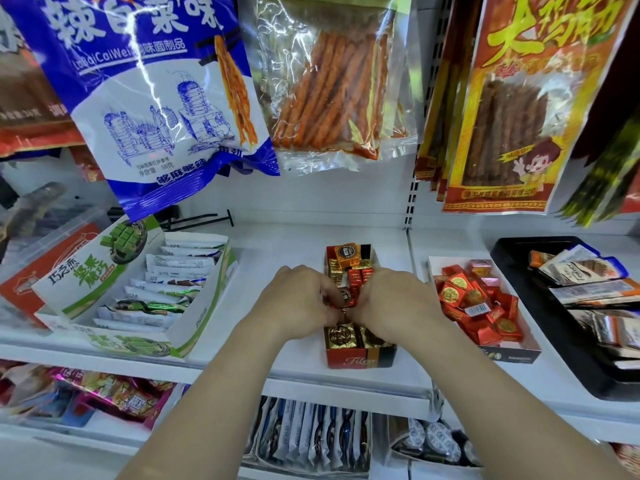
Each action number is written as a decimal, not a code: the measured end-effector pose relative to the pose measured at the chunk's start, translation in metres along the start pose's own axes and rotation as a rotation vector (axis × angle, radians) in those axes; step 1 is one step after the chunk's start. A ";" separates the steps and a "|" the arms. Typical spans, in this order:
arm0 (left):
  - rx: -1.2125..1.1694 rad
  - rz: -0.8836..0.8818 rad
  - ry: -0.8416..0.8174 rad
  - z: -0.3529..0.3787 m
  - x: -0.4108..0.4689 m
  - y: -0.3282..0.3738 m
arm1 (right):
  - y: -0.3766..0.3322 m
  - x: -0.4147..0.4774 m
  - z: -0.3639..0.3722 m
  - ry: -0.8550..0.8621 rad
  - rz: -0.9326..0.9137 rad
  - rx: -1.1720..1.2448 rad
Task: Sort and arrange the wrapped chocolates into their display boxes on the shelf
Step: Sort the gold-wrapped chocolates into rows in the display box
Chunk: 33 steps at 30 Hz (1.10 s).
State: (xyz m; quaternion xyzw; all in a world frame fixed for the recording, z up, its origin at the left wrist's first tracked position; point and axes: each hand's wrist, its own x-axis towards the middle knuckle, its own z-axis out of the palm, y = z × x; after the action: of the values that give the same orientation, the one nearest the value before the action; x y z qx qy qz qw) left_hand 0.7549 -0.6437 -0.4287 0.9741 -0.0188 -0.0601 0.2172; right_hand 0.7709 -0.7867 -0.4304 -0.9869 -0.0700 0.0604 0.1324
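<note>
Your left hand (298, 299) and right hand (394, 303) both pinch red-wrapped chocolates (346, 296) mid-way along the display box (360, 358) on the shelf (277, 258), mid-arranging; next, seat them snugly behind the gold chocolates (341, 336)

A white shelf (284, 251) is shown carrying five containers, placed here from the spot where the left hand (301, 299) and right hand (398, 299) pinch a wrapped chocolate (344, 296). Directly beneath that grip a narrow red-and-black display box (360, 360) is set, filled with gold and red pieces. Well left of the grip a green-and-white carton (86, 278) of wrapped bars is laid at a slant with a red carton (20, 289) beyond it, while just right of the grip an open box (519, 355) of red-wrapped squares is placed, and further right a black tray (519, 251) of long packets.
</note>
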 end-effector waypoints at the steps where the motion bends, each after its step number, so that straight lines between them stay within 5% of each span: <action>1: 0.003 -0.001 0.019 0.001 0.001 0.001 | 0.002 0.002 -0.002 -0.027 -0.007 0.066; 7: 0.157 -0.009 0.124 0.008 0.007 0.002 | 0.026 0.009 -0.018 0.089 -0.104 0.510; 14: 0.213 -0.045 0.016 0.008 0.014 0.005 | 0.045 0.025 -0.004 0.136 -0.122 0.472; 24: 0.199 0.130 0.260 0.008 0.011 0.007 | 0.039 0.021 -0.018 0.008 -0.221 0.325; 33: 0.041 0.131 0.195 0.006 0.011 0.007 | 0.027 0.016 -0.009 0.031 -0.227 0.029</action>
State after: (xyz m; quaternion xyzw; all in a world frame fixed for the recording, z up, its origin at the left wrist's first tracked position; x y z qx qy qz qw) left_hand 0.7646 -0.6532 -0.4328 0.9763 -0.0622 0.0496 0.2012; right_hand 0.7913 -0.8119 -0.4304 -0.9714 -0.1783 0.0309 0.1535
